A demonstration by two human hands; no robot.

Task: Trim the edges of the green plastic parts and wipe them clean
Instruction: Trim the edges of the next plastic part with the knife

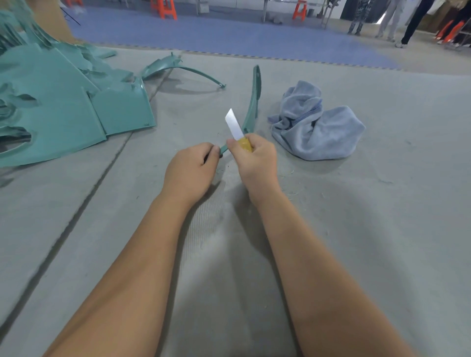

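Head view: my left hand [190,169] pinches the near end of a curved green strip [252,102] while my right hand [256,159] grips a knife [235,127] just beside it.

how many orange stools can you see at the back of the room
3 clearly: one cut off at the top left edge, one left of centre, one right of centre. Orange shapes at the far right may be more; too blurred to tell.

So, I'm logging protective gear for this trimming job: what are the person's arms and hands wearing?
Nothing visible. Both forearms are bare up to the frame's bottom edge, with no sleeves in view. The left hand and right hand have no gloves, rings, watch or wristbands.
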